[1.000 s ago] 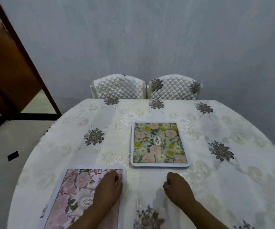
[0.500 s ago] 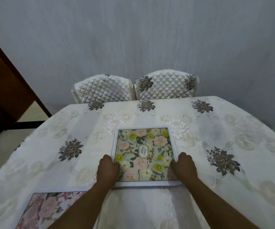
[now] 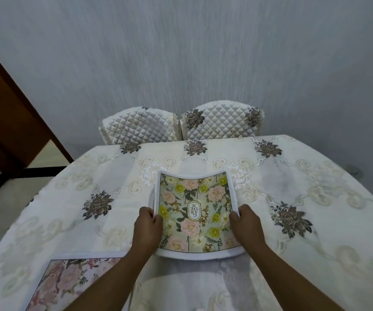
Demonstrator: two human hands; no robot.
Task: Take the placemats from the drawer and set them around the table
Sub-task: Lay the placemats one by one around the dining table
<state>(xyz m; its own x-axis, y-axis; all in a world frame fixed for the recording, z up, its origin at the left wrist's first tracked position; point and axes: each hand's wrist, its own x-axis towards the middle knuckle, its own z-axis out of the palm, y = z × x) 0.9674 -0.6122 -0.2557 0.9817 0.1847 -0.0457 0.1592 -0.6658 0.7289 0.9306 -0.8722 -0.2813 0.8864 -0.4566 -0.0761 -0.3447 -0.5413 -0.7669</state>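
A green floral placemat (image 3: pixel 194 212) with a white border is lifted off the table (image 3: pixel 315 232), bowed downward in the middle. My left hand (image 3: pixel 147 227) grips its left edge and my right hand (image 3: pixel 247 225) grips its right edge. A second placemat (image 3: pixel 69 283), pink floral, lies flat on the tablecloth at the near left, partly hidden under my left forearm. The drawer is not in view.
Two chairs with quilted white covers (image 3: pixel 140 126) (image 3: pixel 223 122) stand side by side at the table's far edge, against a grey wall. A brown wooden door frame (image 3: pixel 13 108) is at the left.
My left hand left the pink placemat. Both hands went to the green placemat, took its side edges and raised it, so it now curves.
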